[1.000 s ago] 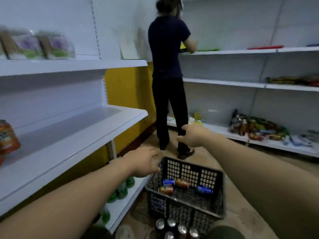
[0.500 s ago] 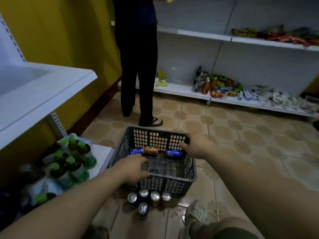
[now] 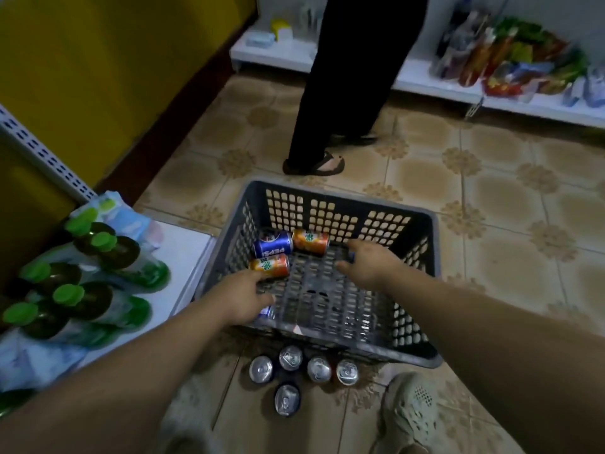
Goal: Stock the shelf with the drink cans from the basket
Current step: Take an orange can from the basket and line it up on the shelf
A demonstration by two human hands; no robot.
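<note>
So the grey plastic basket (image 3: 340, 201) is sitting on the tiled floor (image 3: 491, 198), and both hands are reaching down into it. Three cans are lying on their sides in the far-left corner, all with their long axes running roughly left to right: a Pepsi can (image 3: 273, 245) end to end with an orange can (image 3: 311, 240), and a second orange can (image 3: 269, 266) lying parallel just in front of the Pepsi one. The left hand (image 3: 244, 298) is curling its fingers round a blue can (image 3: 266, 312) near the front-left wall, with only a sliver of it poking out. The right hand (image 3: 370, 262) is hanging over the middle of the basket floor with its fingers bent down, and I honestly can't tell if it's gripping anything. Five more cans (image 3: 319, 368) are standing upright on the tiles just in front of the basket, tops up. On the left, a low white shelf (image 3: 183, 253) is holding green-capped bottles (image 3: 95, 299) lying down, against a yellow wall (image 3: 98, 77). Another person (image 3: 343, 77) is standing past the basket by a far shelf (image 3: 425, 77) of snack packets (image 3: 507, 57).
</note>
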